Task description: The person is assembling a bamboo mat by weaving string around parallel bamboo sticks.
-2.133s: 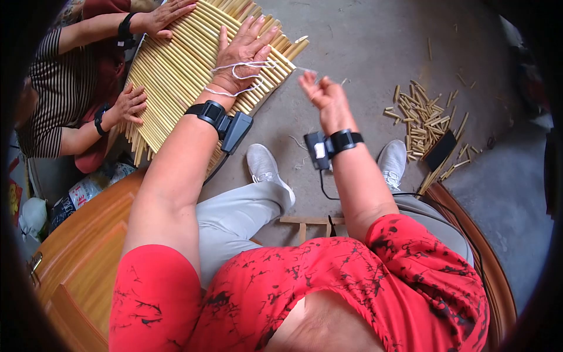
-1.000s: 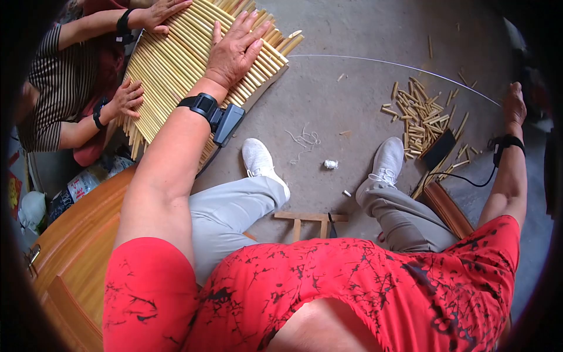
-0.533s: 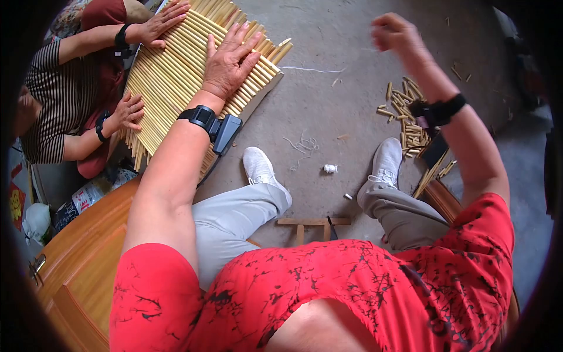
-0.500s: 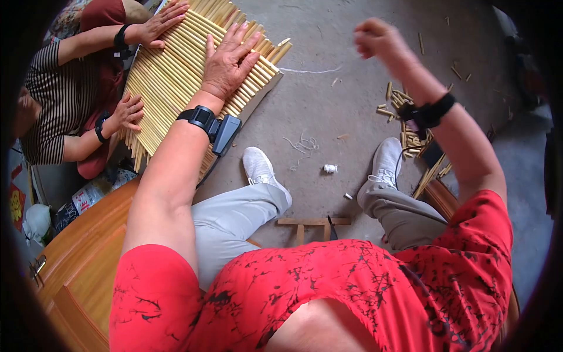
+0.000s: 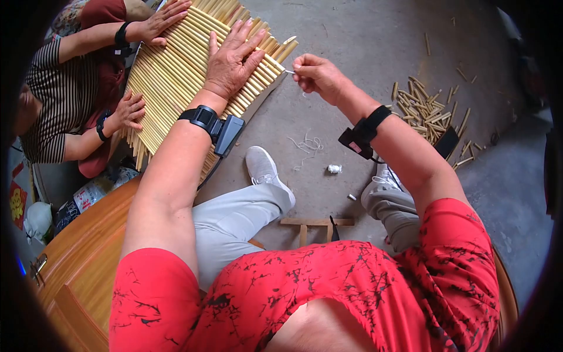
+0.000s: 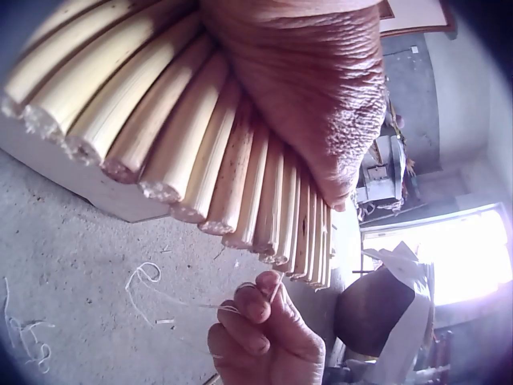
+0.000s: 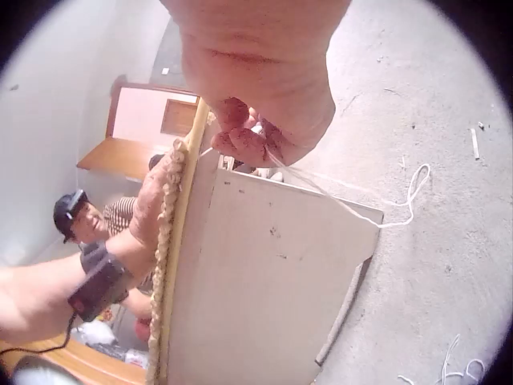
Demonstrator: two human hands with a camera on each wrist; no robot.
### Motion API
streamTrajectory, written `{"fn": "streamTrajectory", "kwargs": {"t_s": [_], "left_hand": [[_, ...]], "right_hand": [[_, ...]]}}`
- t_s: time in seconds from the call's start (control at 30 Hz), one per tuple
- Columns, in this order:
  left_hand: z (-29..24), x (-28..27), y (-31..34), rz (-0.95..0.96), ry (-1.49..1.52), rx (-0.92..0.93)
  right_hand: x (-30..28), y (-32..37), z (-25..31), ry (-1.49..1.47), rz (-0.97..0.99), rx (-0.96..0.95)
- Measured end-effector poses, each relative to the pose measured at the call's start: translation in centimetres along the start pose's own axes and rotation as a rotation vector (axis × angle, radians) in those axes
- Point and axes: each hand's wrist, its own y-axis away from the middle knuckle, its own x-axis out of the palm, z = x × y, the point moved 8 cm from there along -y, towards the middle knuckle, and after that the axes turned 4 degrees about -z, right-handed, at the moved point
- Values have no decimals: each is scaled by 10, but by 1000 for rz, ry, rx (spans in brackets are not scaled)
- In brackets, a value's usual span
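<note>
My left hand (image 5: 234, 61) lies flat with spread fingers on a mat of straw-coloured stalks (image 5: 182, 70), near its right corner. Just off that corner, my right hand (image 5: 319, 76) pinches white string (image 5: 289, 71) between thumb and fingertips. A short length runs from the fingers to the mat's edge. In the right wrist view a loop of the string (image 7: 413, 200) hangs from the hand, beside a pale panel (image 7: 264, 273) under the mat. The left wrist view shows the cut stalk ends (image 6: 160, 188) in a row above the pinching fingers.
Across the mat, another person's two hands (image 5: 158, 24) press on its far side. A small bundle of white string (image 5: 334, 169) and a loose tangle (image 5: 306, 145) lie on the floor. Short stalk pieces (image 5: 425, 105) are heaped at right, and a wooden panel (image 5: 88, 258) stands at left.
My right hand drew the string far out to the right, then swung back to the mat's corner, where it now pinches the string close. My left hand stays flat on the mat.
</note>
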Motion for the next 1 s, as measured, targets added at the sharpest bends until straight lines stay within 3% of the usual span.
{"fn": "streamTrajectory", "kwargs": {"t_s": [0.2,0.63,0.83,0.9,1.0], "left_hand": [[0,0,-1,-5,9,-3],[3,2,-1,-12,14,8],[5,4,2,-13,-33,-15],[4,4,2,-1,-50,-4],[2,5,2,29,-79,-8]], "right_hand": [[-6,1,7,109,-48,-102],[-7,-12,-7,100,-100,-69],[-15,21,15,305,-174,59],[-17,33,20,536,-164,144],[-14,35,36,675,-106,55]]}}
